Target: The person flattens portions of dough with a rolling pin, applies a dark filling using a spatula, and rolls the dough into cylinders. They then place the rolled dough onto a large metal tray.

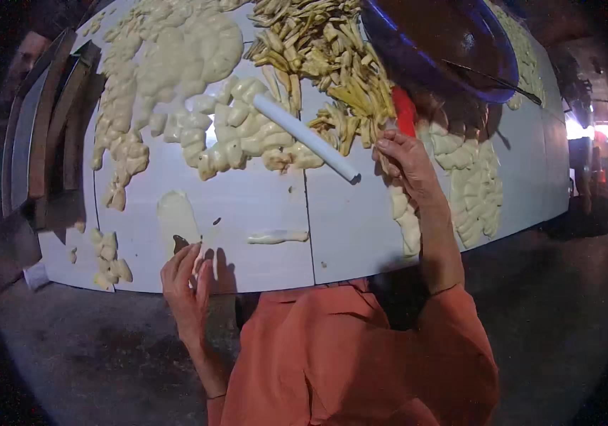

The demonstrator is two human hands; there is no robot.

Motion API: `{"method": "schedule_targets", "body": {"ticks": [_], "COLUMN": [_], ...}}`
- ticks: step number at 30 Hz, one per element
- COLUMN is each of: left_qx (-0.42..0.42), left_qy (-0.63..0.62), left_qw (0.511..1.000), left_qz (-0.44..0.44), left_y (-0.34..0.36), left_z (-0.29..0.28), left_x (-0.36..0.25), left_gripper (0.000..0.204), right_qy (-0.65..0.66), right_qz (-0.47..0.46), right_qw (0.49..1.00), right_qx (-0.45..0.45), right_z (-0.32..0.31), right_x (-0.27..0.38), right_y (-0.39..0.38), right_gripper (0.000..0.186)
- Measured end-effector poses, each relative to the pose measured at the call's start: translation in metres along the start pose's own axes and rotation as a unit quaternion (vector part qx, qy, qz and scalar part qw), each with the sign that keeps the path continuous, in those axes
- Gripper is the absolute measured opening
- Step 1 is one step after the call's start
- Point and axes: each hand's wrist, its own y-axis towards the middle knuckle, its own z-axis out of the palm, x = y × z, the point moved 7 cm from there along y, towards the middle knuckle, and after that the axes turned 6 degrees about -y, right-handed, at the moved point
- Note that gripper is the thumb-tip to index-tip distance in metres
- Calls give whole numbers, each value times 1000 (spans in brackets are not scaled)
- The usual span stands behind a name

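On the white tabletop lies a flattened oval of pale dough [176, 209] with a dark brown dab [180, 243] at its near end. My left hand [187, 280] touches that end, its fingers curved and apart. Farther right, my right hand [405, 156] is closed in a pinch beside the pile of yellowish strips [350, 78]; what its fingertips hold cannot be made out. A long pale dough piece [278, 237] lies between the hands. Beyond it, a white rolling rod [307, 137] rests slantwise, its far end against dough lumps [236, 131].
A blue basin [510, 67] with dark brown contents and a thin dark stick [495, 79] stands at the far right. Next to it is a red object [404, 111]. Rows of filled-looking dough pieces [474, 184] lie to the right. Wooden boards [48, 121] lean at the left.
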Motion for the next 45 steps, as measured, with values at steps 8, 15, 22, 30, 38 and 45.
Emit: {"method": "schedule_targets", "body": {"ticks": [8,15,22,30,38,45], "left_qx": [13,7,27,42,57,54], "left_qy": [-60,-29,-63,-62,-68,-30], "left_qw": [996,994,996,993,994,997], "left_qz": [58,103,57,91,71,53], "left_y": [18,38,38,46,48,46], "left_z": [-27,-84,-96,-77,-67,-77], "left_x": [45,101,143,124,113,112], "left_gripper": [34,32,30,32,31,31], "right_qy": [-392,-566,-616,-672,-654,-170], "right_qz": [-118,-128,-117,-130,-141,-28], "right_qw": [901,792,757,705,716,946], "right_qx": [-142,-190,-184,-187,-199,-275], "right_z": [16,35,58,42,48,19], "right_x": [9,15,22,19,33,16], "right_y": [8,1,-6,2,-13,-28], "right_gripper": [36,37,34,30,31,25]}}
